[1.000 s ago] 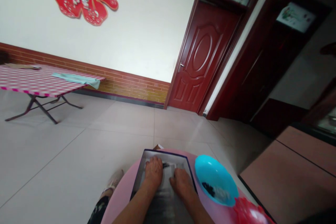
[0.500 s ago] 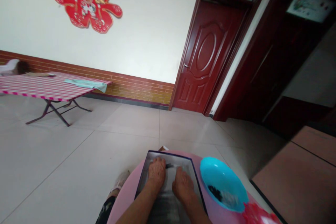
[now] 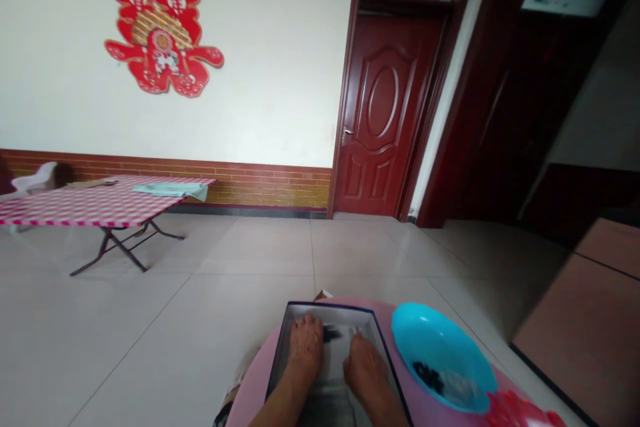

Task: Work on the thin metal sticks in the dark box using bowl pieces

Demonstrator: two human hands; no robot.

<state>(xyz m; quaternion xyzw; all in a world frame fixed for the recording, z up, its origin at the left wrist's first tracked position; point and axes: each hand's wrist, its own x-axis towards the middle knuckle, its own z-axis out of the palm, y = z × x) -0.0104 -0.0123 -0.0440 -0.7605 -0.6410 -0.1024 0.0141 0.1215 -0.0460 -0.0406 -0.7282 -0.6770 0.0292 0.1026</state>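
A shallow, pale-lined box with a dark rim (image 3: 330, 305) sits on the pink round table (image 3: 383, 312). Inside it, my left hand (image 3: 306, 347) lies palm down, fingers stretched toward the far side, its edge against a tuft of black bristles or hair (image 3: 331, 333). To the right of the tuft, my right hand (image 3: 369, 370) is closed, thumb side up. Something small and pale seems to poke out at its fingertips, too blurred to name. A dark grey patch shows on the box bottom between my wrists.
Right of the box stands a blue bowl (image 3: 425, 327) with black pieces (image 3: 429, 377) and clear plastic bits (image 3: 459, 387) in it. Crumpled red plastic (image 3: 523, 410) lies beside the bowl. A checked-cloth folding table (image 3: 95, 207) stands far left, a pinkish cabinet (image 3: 580, 320) at right.
The camera view has tilted and levelled, so the room sits differently in frame. Both hands stay inside the box, and more of the black tuft shows between them.
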